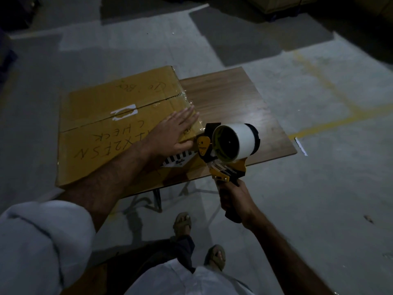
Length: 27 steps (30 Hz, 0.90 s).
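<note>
On the tabletop's left half, your flat, open left hand (176,133) presses the box (100,103). Hold it firm while your right hand (234,202), clenched round the tape gun (231,143) at the box's right edge, draws tape straight.

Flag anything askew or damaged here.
The flat brown cardboard box seems to overhang the small wooden table on its left. Clear tape at the seam's right end is wrinkled, and a torn white label scrap straddles the seam. The yellow tape dispenser in the right hand looks fine.
</note>
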Available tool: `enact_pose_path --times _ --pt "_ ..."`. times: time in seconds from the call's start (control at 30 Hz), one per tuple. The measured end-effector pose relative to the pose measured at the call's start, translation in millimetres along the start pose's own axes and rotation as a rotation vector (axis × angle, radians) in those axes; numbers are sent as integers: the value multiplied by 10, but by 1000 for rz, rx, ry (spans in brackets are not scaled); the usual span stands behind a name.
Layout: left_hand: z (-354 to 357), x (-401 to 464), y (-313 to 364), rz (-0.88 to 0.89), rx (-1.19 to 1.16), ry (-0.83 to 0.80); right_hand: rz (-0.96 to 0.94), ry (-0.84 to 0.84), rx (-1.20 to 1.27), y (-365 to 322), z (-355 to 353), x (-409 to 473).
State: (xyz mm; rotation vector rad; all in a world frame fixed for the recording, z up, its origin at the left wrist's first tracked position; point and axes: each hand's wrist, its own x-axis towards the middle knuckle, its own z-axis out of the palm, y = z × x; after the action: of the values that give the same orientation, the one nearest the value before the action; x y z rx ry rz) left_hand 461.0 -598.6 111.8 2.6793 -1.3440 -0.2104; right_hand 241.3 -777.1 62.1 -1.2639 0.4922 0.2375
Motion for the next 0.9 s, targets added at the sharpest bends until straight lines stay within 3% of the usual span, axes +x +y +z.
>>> enact_pose_path --times 0.17,0.47,0.77,0.9 --pt "37 6 -34 21 -24 39 59 6 139 0 15 -33" --pt "79 21 -61 31 20 35 111 50 111 -109 97 -28" --pt "125 44 -140 43 44 27 -149 75 -279 -30 11 -65" --pt "117 42 -146 50 11 33 11 77 -279 137 -50 -64"
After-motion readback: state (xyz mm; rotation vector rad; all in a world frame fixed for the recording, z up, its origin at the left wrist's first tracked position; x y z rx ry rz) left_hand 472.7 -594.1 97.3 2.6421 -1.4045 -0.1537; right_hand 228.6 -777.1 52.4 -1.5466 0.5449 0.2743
